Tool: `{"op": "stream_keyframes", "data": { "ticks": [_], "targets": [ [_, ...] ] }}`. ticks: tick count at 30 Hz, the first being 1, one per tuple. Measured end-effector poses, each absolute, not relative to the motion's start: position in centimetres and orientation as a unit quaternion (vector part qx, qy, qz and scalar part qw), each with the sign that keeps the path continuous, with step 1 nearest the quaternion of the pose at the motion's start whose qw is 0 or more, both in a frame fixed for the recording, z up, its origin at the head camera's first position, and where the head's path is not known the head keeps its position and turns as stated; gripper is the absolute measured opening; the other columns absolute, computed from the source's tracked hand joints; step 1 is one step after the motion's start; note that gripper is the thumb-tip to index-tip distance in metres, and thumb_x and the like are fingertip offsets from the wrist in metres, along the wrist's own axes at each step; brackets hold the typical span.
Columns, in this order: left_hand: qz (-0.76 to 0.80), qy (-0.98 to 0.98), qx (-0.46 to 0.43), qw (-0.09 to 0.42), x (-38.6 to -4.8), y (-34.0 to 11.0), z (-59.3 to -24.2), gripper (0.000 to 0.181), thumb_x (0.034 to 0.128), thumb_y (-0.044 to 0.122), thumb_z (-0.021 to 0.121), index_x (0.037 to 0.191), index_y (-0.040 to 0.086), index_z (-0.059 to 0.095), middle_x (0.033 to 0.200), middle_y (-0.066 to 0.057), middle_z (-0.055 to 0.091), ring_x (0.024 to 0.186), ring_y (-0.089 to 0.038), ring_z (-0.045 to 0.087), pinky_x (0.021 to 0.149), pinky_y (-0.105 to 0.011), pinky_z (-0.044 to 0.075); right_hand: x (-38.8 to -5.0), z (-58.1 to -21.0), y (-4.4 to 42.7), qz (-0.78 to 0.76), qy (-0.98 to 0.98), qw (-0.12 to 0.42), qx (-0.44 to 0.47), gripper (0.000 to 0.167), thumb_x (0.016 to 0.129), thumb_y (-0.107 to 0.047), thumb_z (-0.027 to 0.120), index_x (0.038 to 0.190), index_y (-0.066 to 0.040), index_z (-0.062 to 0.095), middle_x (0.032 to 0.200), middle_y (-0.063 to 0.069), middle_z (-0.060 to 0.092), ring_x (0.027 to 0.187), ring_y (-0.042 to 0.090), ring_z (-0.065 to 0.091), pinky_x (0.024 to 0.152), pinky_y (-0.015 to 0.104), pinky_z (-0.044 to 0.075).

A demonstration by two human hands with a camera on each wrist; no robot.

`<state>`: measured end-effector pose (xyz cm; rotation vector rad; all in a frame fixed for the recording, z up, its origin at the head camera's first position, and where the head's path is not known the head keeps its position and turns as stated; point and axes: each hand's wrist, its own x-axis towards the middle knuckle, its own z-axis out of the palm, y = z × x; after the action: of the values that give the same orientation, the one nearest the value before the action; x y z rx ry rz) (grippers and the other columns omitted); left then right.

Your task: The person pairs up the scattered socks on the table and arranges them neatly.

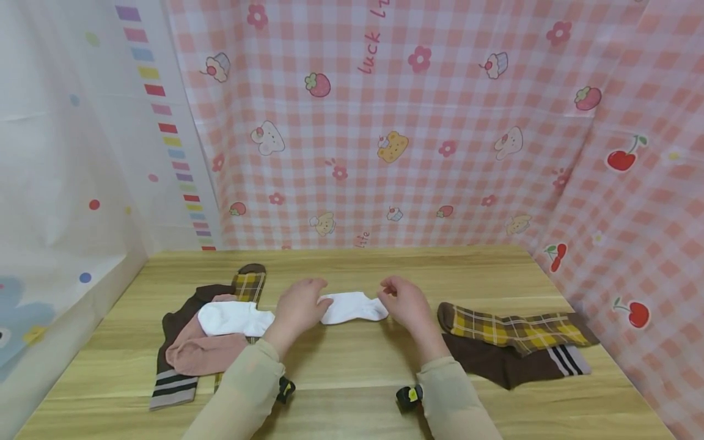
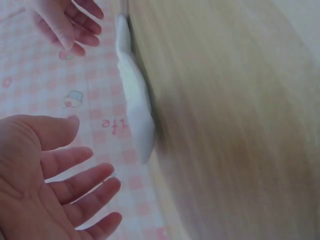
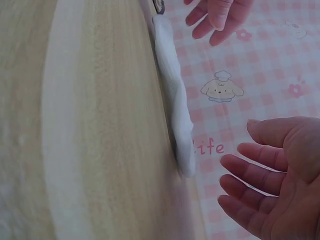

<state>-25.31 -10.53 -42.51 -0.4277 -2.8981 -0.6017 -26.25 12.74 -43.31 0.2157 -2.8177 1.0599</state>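
A white sock (image 1: 352, 307) lies flat on the wooden table between the two hands; both wrist views show it edge-on, the left wrist view as a white strip (image 2: 135, 95) and the right wrist view likewise (image 3: 175, 90). At its left end, the left hand (image 1: 300, 307) hovers with relaxed, spread fingers; this hand (image 2: 65, 175) holds nothing. The right hand (image 1: 408, 307) is by the sock's other end, and in the right wrist view its fingers (image 3: 254, 175) are loosely bent, apart from the fabric.
At left lies a pile with another white sock (image 1: 233, 319), a pink sock (image 1: 206, 354), a dark brown striped sock (image 1: 176, 354) and a yellow plaid sock (image 1: 249, 286). At right, a second plaid sock (image 1: 517, 330) lies against another brown striped sock (image 1: 495, 362). Patterned cloth (image 1: 357, 122) hangs behind.
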Motion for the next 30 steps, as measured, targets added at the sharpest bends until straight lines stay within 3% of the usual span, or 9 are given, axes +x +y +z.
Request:
{"op": "stream_keyframes", "data": {
  "ticks": [12, 20, 30],
  "targets": [
    [-0.157, -0.959, -0.175, 0.162, -23.7, -10.0, -41.3, 0.039, 0.0908, 0.027, 0.073, 0.123, 0.007, 0.066, 0.12, -0.015, 0.065, 0.112, -0.035, 0.059, 0.095, -0.053, 0.045, -25.4, -42.6, 12.3, 0.316, -0.935, 0.117, 0.11, 0.03, 0.095, -0.023, 0.068, 0.118, -0.004, 0.067, 0.11, 0.012, 0.068, 0.104, 0.029, 0.062, 0.09, 0.046, 0.05],
    [-0.13, -0.941, -0.202, 0.237, -22.6, -9.8, -39.9, 0.038, 0.0885, 0.027, 0.076, 0.12, 0.007, 0.067, 0.114, -0.013, 0.067, 0.107, -0.033, 0.061, 0.094, -0.051, 0.045, -24.7, -41.5, 11.8, 0.297, -0.924, 0.188, 0.151, 0.032, 0.093, -0.022, 0.071, 0.118, -0.004, 0.067, 0.113, 0.011, 0.068, 0.111, 0.032, 0.058, 0.096, 0.046, 0.046],
    [-0.128, -0.924, -0.218, 0.286, -21.8, -10.9, -38.8, 0.036, 0.0849, 0.019, 0.079, 0.117, 0.007, 0.069, 0.111, -0.013, 0.068, 0.103, -0.033, 0.062, 0.09, -0.053, 0.047, -24.4, -41.1, 11.1, 0.279, -0.898, 0.275, 0.198, 0.028, 0.09, -0.017, 0.073, 0.115, -0.006, 0.068, 0.111, 0.01, 0.068, 0.108, 0.031, 0.059, 0.094, 0.045, 0.048]
  ]
}}
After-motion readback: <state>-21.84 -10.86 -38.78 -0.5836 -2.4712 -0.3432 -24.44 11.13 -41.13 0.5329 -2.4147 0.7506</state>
